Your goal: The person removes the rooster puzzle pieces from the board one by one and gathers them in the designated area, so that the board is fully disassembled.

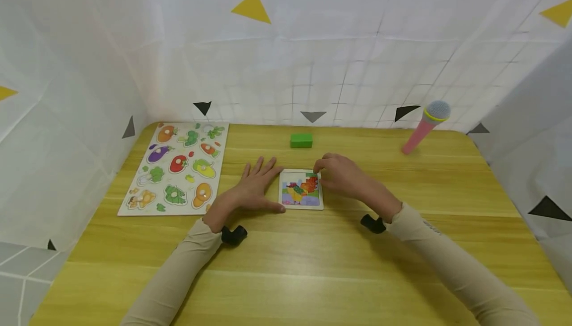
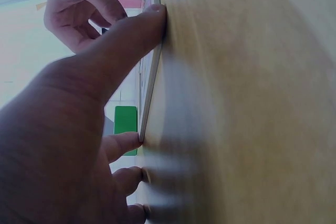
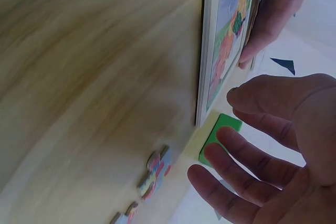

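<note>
A small square jigsaw puzzle (image 1: 300, 198) in a white-edged tray lies on the table, its picture showing a colourful bird. On its left, my left hand (image 1: 252, 187) is spread on the table, thumb and index fingertips touching the tray's edge. My right hand (image 1: 341, 174) hovers at the top right corner, fingers loosely bent. Thumb and index finger come close together in the right wrist view, with no piece visible between them. Loose puzzle pieces (image 3: 155, 174) lie on the table in that view; the right hand and arm hide them from the head view.
A green block (image 1: 301, 141) lies behind the puzzle. To the left is a vegetable peg board (image 1: 185, 179). A pink toy microphone (image 1: 420, 135) stands at the back right. White sheeting (image 1: 277, 68) hangs behind the wooden table (image 1: 286, 271).
</note>
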`<state>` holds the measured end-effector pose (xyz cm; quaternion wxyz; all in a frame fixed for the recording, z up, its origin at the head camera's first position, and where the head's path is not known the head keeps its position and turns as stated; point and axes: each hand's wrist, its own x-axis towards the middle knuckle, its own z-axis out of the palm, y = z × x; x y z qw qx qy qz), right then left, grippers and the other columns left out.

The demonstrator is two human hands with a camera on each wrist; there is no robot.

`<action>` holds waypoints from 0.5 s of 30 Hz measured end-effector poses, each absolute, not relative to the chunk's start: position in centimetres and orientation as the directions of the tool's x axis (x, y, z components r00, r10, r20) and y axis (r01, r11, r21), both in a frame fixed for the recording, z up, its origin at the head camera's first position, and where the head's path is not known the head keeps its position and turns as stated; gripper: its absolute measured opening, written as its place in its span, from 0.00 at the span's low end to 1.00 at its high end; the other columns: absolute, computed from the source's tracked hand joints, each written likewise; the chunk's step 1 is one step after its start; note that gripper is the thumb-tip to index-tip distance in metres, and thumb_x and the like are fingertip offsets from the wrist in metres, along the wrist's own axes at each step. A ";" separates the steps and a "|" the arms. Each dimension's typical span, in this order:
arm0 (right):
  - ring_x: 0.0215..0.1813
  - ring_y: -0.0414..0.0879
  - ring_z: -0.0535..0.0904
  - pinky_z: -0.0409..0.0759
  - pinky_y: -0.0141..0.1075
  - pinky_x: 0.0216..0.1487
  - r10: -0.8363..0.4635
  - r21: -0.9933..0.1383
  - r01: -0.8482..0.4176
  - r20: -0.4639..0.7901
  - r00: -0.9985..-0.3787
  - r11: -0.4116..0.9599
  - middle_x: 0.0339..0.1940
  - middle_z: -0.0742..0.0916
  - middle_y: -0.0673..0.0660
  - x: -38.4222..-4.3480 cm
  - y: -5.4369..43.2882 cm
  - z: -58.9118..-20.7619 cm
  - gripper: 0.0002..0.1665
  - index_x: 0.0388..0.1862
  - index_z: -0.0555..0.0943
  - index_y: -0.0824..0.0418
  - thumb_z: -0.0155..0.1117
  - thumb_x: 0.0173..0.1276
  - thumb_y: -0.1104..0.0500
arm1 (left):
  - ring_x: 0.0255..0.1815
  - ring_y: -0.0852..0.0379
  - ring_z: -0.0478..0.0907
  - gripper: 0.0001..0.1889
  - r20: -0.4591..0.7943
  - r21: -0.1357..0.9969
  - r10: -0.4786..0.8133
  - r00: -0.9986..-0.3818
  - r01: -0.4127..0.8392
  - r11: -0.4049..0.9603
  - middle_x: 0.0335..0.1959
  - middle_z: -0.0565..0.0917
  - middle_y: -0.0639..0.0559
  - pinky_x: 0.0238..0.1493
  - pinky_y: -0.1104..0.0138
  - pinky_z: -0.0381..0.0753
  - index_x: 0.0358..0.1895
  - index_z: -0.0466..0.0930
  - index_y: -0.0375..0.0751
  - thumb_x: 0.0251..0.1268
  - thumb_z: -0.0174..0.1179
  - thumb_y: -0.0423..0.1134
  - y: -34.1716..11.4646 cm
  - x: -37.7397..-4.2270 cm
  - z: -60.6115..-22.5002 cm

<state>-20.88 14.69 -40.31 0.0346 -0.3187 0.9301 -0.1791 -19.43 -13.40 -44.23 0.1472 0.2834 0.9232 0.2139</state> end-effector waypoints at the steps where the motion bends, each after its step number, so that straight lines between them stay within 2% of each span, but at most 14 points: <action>1: 0.47 0.52 0.81 0.81 0.47 0.49 -0.606 -0.356 -0.581 0.048 -0.794 0.732 0.43 0.86 0.58 -20.9 14.5 -40.3 0.12 0.43 0.87 0.64 0.70 0.60 0.69 | 0.80 0.39 0.27 0.59 -0.151 0.478 0.586 -0.796 0.460 0.748 0.83 0.39 0.46 0.73 0.40 0.27 0.81 0.49 0.50 0.51 0.69 0.69 -13.4 -19.5 -44.3; 9: 0.43 0.49 0.79 0.81 0.44 0.46 -0.614 -0.342 -0.577 0.003 -0.790 0.741 0.43 0.86 0.56 -21.0 13.4 -40.7 0.12 0.45 0.88 0.61 0.72 0.61 0.66 | 0.80 0.39 0.27 0.59 -0.158 0.468 0.584 -0.796 0.460 0.754 0.83 0.38 0.46 0.73 0.40 0.27 0.82 0.49 0.51 0.50 0.69 0.70 -13.4 -19.7 -44.4; 15: 0.45 0.50 0.80 0.80 0.45 0.49 -0.613 -0.337 -0.580 0.013 -0.790 0.741 0.44 0.85 0.56 -21.1 12.9 -41.1 0.12 0.45 0.88 0.60 0.72 0.62 0.64 | 0.80 0.39 0.27 0.59 -0.154 0.467 0.586 -0.796 0.464 0.753 0.83 0.39 0.46 0.73 0.39 0.27 0.82 0.49 0.51 0.50 0.69 0.70 -13.5 -19.7 -44.4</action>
